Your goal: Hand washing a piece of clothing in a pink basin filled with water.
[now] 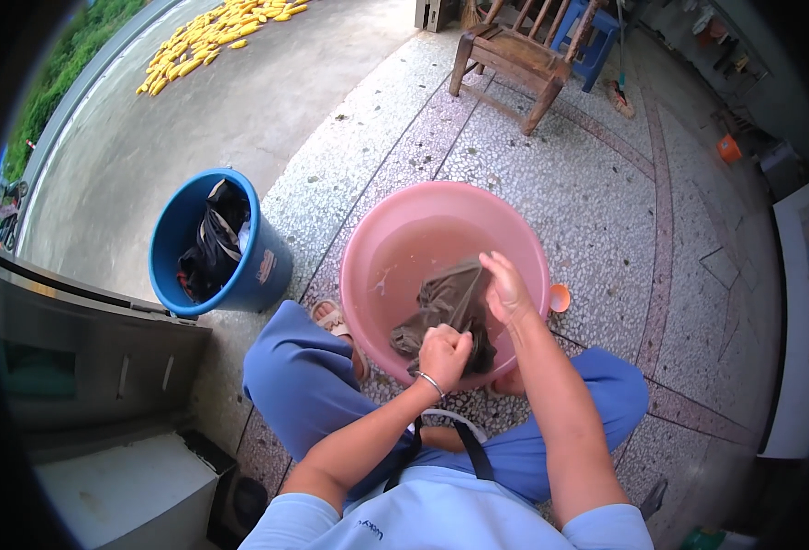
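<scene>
A pink plastic basin [446, 192] of cloudy water stands on the floor between my knees. In its near half lies a wet, dark olive-brown garment [446, 295], bunched up and partly in the water. My left hand [444, 354], with a silver bangle on the wrist, is closed in a fist on the garment near the basin's front rim. At the garment's right edge is my right hand [506, 289], its fingers stretched out and a fold of cloth rising to them. Whether those fingers pinch the cloth is hidden.
A blue plastic bucket [222, 275] holding dark clothes [212, 240] stands left of the basin. An orange cup-like item [559, 298] sits by the right rim. Farther off are a wooden chair [514, 58], a blue stool [590, 41], a mop [621, 100] and corn cobs [201, 51].
</scene>
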Motion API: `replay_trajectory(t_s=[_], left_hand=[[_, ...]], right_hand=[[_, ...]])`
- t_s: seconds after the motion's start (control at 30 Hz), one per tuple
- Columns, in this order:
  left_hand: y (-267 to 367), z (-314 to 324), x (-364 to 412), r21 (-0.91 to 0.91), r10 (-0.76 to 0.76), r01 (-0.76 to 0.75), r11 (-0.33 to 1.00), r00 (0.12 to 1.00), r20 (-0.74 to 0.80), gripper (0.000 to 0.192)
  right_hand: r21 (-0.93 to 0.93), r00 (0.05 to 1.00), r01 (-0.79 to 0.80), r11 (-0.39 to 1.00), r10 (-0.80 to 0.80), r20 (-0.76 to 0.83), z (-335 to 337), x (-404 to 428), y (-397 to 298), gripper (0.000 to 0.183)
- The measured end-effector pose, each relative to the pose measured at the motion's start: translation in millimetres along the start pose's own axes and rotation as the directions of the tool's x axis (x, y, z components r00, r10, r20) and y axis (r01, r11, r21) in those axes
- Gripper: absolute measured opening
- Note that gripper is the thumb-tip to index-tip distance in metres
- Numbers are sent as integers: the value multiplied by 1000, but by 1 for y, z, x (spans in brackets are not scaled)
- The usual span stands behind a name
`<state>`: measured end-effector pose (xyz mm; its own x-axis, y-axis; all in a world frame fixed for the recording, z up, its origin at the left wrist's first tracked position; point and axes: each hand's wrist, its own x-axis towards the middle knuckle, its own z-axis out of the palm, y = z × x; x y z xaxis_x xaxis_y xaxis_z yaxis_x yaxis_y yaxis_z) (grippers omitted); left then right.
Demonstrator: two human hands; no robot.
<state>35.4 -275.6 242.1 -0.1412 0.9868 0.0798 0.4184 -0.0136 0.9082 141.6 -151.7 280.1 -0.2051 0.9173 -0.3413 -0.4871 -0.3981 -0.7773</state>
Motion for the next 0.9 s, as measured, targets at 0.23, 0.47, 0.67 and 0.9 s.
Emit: replay_trajectory(t_s=[0.23, 0.47, 0.67, 0.9], left_hand=[[-49, 8, 31, -588, -733, 607, 536, 679, 32, 29], [-84, 4, 61, -729, -567, 663, -174, 538, 624, 53], [-113, 33, 34, -510, -763, 859, 45, 359, 537, 4], [-75, 33, -13, -311, -825, 949, 60, 223, 520, 4]], right_hand=[[369, 992, -98, 924, 63, 105, 25, -8, -42, 23], [520, 927, -319, 793, 375, -2, -34, -51, 19, 30], [-585, 940, -243, 774, 38, -340, -115, -58, 62, 20], [-997, 959, -76, -20, -274, -68, -89, -52, 70, 34]])
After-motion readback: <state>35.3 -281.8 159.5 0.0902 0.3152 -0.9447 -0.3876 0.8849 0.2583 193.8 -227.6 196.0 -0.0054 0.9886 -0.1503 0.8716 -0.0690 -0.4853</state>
